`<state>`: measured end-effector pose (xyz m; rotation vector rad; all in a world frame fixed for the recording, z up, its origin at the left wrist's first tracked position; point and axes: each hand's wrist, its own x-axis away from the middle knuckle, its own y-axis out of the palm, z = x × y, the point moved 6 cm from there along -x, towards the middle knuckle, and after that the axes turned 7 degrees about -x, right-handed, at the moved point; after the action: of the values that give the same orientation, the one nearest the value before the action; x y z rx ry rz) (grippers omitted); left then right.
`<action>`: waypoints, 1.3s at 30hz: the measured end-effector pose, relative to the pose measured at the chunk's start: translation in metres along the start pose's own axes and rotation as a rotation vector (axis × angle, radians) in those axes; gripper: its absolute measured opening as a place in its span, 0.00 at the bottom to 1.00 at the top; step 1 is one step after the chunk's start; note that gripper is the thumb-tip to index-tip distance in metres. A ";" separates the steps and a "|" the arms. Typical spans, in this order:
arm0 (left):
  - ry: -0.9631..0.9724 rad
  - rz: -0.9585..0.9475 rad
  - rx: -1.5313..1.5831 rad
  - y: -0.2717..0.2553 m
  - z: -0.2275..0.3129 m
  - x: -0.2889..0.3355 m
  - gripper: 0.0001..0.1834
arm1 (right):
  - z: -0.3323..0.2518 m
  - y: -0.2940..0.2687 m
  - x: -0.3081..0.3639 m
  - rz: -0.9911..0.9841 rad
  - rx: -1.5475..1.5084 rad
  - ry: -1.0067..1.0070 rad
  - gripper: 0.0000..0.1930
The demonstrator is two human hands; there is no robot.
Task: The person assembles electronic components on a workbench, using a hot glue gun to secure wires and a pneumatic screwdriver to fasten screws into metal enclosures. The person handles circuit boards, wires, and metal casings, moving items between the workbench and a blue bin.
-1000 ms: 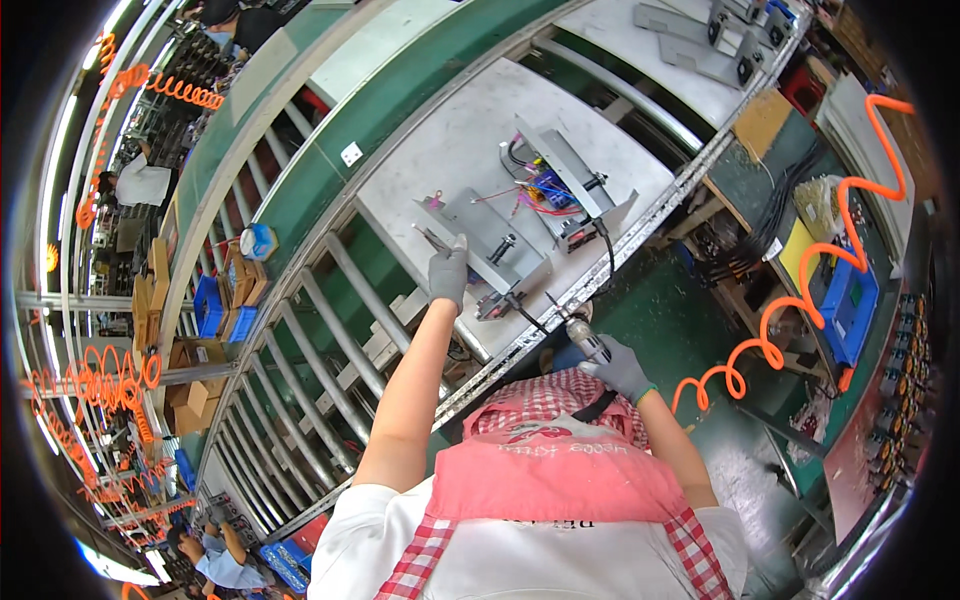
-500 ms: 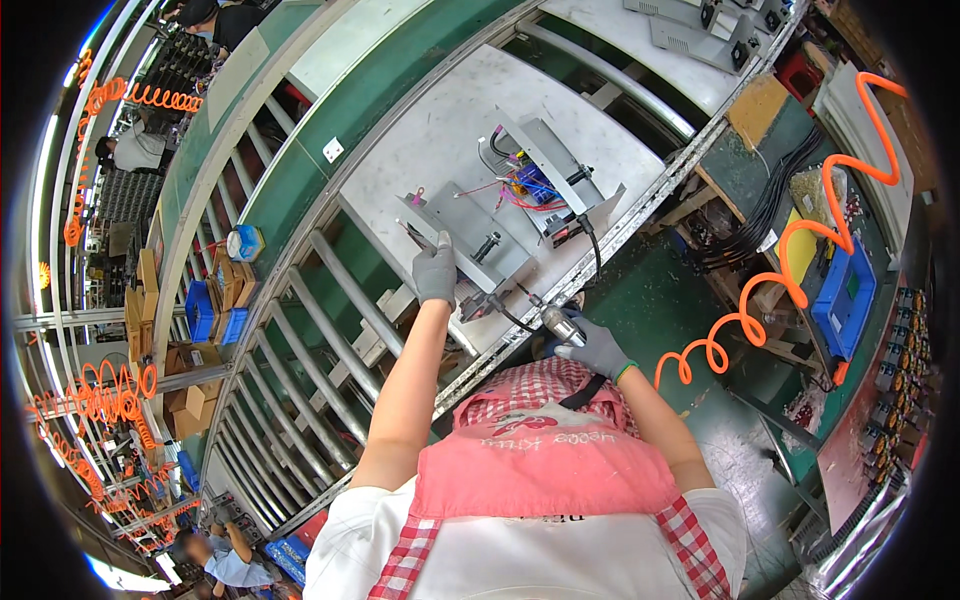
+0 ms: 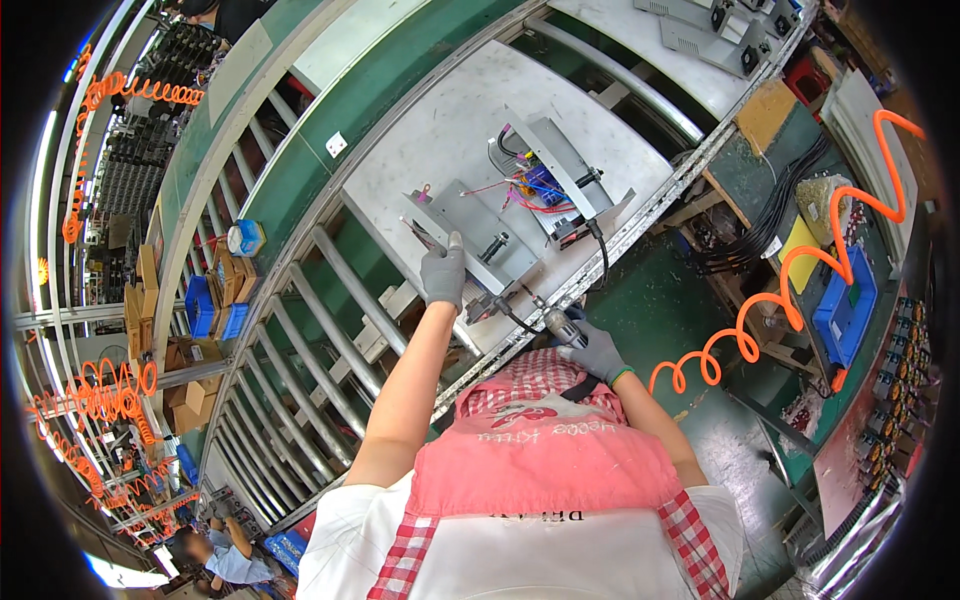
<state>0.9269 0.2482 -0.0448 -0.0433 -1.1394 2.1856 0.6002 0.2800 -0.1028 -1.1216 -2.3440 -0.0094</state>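
Observation:
My left hand (image 3: 443,270), in a grey glove, grips the near left edge of a grey sheet-metal housing (image 3: 478,238) with its thumb on top. A black fitting stands up in that housing, and a black cable comes off its near end. In my gloved right hand (image 3: 597,354) is a power screwdriver (image 3: 563,326), its thin bit pointing at the housing's near side. Whether the bit touches the metal I cannot tell. Just right of this housing stands a second grey housing (image 3: 566,160) holding a blue part (image 3: 541,186) with red and other coloured wires.
Both housings sit on a pale board (image 3: 400,150) over a roller conveyor (image 3: 335,310). More grey housings (image 3: 720,50) lie at the far right. A coiled orange hose (image 3: 750,340) crosses the right side, near a blue tray (image 3: 843,310) and black cables (image 3: 770,210).
The view has shifted slightly, and the orange hose has swayed a little. Both hands keep their holds, with the screwdriver still close to the left housing.

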 end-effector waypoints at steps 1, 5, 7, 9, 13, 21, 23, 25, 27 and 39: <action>0.003 0.006 -0.004 0.000 0.001 0.001 0.31 | 0.001 0.002 -0.001 0.005 -0.008 -0.016 0.28; 0.001 0.013 -0.001 0.000 0.001 0.002 0.31 | 0.005 0.006 -0.001 -0.059 -0.175 0.121 0.25; 0.001 0.007 0.026 0.001 -0.001 0.001 0.31 | 0.005 0.008 0.000 -0.073 -0.285 0.125 0.24; 0.010 -0.004 0.069 0.003 -0.004 0.001 0.31 | 0.006 0.009 0.001 -0.083 -0.337 0.132 0.24; 0.028 -0.090 0.065 0.000 0.006 -0.001 0.31 | 0.008 0.009 -0.002 -0.068 -0.220 0.109 0.28; -0.201 -0.395 0.887 -0.021 -0.041 0.007 0.14 | -0.026 -0.013 0.038 0.000 -0.142 0.075 0.28; -0.172 -0.414 1.022 -0.041 -0.013 0.042 0.12 | -0.038 -0.021 0.056 -0.038 -0.179 0.058 0.28; -0.153 -0.504 1.095 -0.041 -0.013 0.063 0.13 | -0.069 -0.024 0.076 -0.050 -0.179 0.121 0.29; -0.105 -0.637 1.161 -0.035 -0.014 0.080 0.14 | -0.083 -0.024 0.087 -0.027 -0.132 0.020 0.31; -0.051 -0.858 1.069 -0.023 -0.004 0.154 0.20 | -0.129 0.003 0.132 -0.084 -0.047 -0.087 0.34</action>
<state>0.8208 0.3479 0.0096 0.8010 0.1418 1.7049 0.5953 0.3476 0.0689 -1.0646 -2.4791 -0.0476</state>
